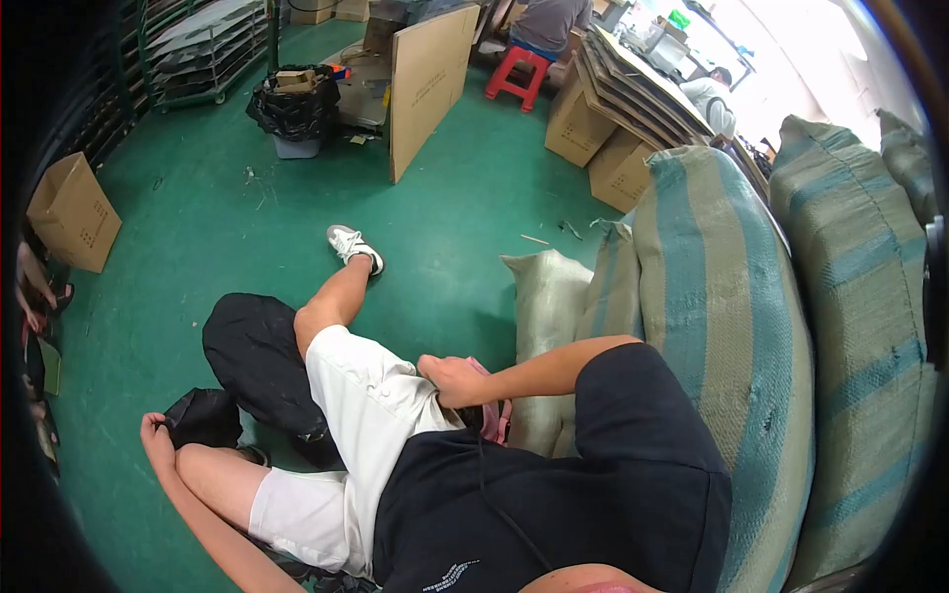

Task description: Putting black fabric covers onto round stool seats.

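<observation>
My left hand [156,442] is at the far left beside my bent knee, its fingers closed on the edge of a piece of black fabric [206,418]. Next to that, between my legs, lies a larger, bulging black fabric bundle [249,351]; whether the two are one piece I cannot tell. My right hand [453,381] is closed by the hip of my white shorts, and what it holds, if anything, is hidden. Just below it, a pink item [497,423] shows in part next to a pale woven sack [551,306].
Tall stuffed striped sacks [707,267] crowd my right side. Ahead stand a large cardboard sheet [427,89], a bin with a black bag [295,111], a red stool [518,79] with a seated person, and stacked cartons [583,119]. At left are a carton [77,212] and another person's limbs.
</observation>
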Demonstrator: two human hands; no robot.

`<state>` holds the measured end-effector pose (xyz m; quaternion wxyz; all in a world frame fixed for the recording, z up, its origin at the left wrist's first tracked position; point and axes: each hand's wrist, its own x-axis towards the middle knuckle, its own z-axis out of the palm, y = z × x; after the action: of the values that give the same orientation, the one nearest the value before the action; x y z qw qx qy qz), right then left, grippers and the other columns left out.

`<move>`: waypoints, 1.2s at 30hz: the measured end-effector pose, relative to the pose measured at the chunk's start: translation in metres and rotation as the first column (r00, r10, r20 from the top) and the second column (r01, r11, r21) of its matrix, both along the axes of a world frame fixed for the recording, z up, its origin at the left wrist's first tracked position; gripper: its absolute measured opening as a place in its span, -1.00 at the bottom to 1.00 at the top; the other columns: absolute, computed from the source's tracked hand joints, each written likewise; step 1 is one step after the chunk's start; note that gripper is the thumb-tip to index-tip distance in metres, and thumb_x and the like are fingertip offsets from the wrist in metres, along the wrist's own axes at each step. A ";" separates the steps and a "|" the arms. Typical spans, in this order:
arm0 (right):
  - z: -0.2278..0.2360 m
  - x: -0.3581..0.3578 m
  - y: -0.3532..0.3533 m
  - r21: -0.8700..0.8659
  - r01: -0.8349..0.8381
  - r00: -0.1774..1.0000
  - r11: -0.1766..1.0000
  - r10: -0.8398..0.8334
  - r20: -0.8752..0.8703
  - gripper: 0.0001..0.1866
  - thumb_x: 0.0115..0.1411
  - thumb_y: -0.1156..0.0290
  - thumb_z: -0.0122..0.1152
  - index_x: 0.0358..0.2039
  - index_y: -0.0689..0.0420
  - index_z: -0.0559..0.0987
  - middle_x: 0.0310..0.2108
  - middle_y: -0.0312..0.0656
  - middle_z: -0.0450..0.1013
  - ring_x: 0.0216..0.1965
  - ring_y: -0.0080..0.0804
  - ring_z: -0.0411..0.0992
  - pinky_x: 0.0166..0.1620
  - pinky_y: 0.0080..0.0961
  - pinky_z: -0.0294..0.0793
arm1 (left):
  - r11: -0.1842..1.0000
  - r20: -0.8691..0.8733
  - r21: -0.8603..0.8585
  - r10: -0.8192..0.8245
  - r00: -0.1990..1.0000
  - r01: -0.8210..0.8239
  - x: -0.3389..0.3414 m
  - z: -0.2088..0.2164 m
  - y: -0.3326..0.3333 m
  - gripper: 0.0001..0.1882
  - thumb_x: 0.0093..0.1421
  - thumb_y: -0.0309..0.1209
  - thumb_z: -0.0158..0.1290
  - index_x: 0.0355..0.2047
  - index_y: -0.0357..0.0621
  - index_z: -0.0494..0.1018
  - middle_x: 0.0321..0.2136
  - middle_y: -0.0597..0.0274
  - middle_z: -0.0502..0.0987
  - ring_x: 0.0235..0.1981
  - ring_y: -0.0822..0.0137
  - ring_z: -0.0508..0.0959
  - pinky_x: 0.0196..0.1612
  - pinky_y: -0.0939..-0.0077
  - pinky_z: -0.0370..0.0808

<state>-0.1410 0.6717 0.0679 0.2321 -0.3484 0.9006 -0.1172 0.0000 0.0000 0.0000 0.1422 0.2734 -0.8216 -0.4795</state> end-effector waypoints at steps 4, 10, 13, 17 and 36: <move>-0.002 -0.025 -0.036 0.215 -0.309 0.943 0.927 0.268 0.200 -0.49 -0.18 0.39 0.32 -0.14 0.26 0.53 -0.13 0.08 0.49 -0.12 -0.01 0.49 -0.13 -0.15 0.49 | 0.998 -0.054 -0.051 0.033 0.998 -0.036 0.010 0.009 0.005 -0.74 -0.07 -0.73 -0.21 -0.39 -0.25 0.38 -0.40 0.25 0.41 -0.29 0.42 0.38 -0.11 0.55 0.34; 0.203 -0.042 -0.118 -0.738 -0.354 0.744 0.574 0.651 0.149 -0.55 0.06 0.43 0.12 0.01 0.23 0.48 -0.02 0.00 0.45 0.05 -0.17 0.40 0.11 -0.26 0.34 | 0.989 -0.114 -0.139 0.034 0.993 -0.050 -0.009 0.030 0.057 -0.85 0.03 -0.64 -0.08 -0.42 -0.26 0.48 -0.47 0.23 0.53 -0.34 0.40 0.47 -0.20 0.52 0.42; 0.275 0.011 -0.144 -0.951 0.072 0.531 0.300 0.796 0.291 -0.52 0.25 0.15 -0.03 0.00 0.29 0.48 0.01 0.05 0.44 0.11 0.00 0.35 0.15 -0.21 0.30 | 0.974 -0.031 -0.206 0.091 0.995 -0.095 -0.001 0.041 0.065 -0.86 0.01 -0.64 -0.06 -0.41 -0.26 0.46 -0.45 0.18 0.53 -0.36 0.38 0.48 -0.21 0.50 0.42; 0.293 0.040 -0.177 -0.847 0.485 0.496 -0.219 0.867 0.060 -0.56 0.24 0.07 -0.02 -0.17 0.22 0.54 -0.23 -0.11 0.53 -0.12 -0.17 0.47 0.05 -0.37 0.38 | 0.956 0.069 -0.262 0.159 0.985 -0.136 -0.003 0.061 0.060 -0.83 -0.05 -0.62 -0.08 -0.41 -0.25 0.45 -0.48 0.10 0.53 -0.36 0.26 0.50 -0.24 0.42 0.42; 0.304 -0.001 -0.140 -0.825 0.473 0.503 -0.308 0.864 -0.034 -0.86 0.13 0.38 0.10 -0.47 0.11 0.59 -0.40 -0.25 0.57 -0.34 -0.49 0.48 -0.24 -0.59 0.39 | 0.959 0.024 -0.237 0.165 0.986 -0.155 0.000 0.062 0.073 -0.81 -0.05 -0.60 -0.06 -0.41 -0.25 0.49 -0.43 0.11 0.57 -0.30 0.28 0.55 -0.15 0.45 0.45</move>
<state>-0.1423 0.5314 0.3717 0.2431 -0.4878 0.0812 -0.8345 -0.0001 0.0730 0.0615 0.1937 0.3306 -0.8506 -0.3601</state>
